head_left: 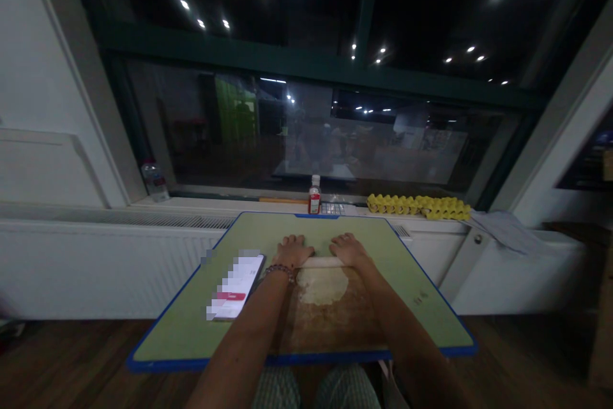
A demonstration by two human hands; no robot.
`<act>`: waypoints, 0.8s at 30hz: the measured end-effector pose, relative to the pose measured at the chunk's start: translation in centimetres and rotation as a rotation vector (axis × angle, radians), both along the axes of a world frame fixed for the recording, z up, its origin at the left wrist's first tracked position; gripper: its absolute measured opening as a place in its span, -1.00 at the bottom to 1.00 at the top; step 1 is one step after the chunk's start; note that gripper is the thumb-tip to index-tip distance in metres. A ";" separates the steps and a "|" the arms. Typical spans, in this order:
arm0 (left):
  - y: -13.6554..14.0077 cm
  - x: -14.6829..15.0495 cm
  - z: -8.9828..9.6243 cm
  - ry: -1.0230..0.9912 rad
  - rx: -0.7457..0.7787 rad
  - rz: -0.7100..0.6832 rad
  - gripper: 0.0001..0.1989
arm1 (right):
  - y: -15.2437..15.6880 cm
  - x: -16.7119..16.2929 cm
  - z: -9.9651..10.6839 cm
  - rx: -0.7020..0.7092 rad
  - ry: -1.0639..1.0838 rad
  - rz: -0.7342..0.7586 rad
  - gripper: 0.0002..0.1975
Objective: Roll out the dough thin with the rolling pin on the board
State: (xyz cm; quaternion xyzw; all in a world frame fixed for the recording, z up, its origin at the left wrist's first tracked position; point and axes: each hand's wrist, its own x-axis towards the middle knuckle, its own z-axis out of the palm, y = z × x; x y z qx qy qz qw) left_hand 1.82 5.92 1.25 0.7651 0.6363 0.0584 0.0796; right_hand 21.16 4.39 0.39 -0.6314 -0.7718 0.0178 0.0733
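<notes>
A pale rolling pin (pixel 325 262) lies crosswise at the far edge of a flattened sheet of dough (pixel 323 286). My left hand (pixel 293 252), with a beaded bracelet (pixel 280 270) at its wrist, rests its palm over the pin's left end. Over the right end lies my right hand (pixel 349 249). Both hands have their fingers stretched forward past the pin, slightly apart, rather than wrapped round it. Beneath the dough is a brown wooden board (pixel 330 329), partly covered by my forearms. The pin's ends are hidden under my hands.
A lit phone (pixel 239 288) lies left of my left forearm on the green, blue-edged table (pixel 182 332). Beyond the table, the sill holds a small red-labelled bottle (pixel 314 195), yellow egg trays (pixel 416 205) and a clear bottle (pixel 154 180). A white radiator (pixel 119 268) stands behind.
</notes>
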 end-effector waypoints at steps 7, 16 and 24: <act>0.3 0.2 0.6 -0.018 0.206 0.119 -0.56 | 1.5 -0.3 -0.2 0.145 0.140 -0.228 -0.60; 1.0 0.3 0.7 -0.023 0.335 0.092 -0.68 | 2.9 0.0 -0.4 0.128 0.199 -0.334 -0.62; 2.0 0.2 0.1 -0.019 0.316 0.086 -0.69 | 3.3 0.1 -0.5 0.117 0.192 -0.351 -0.62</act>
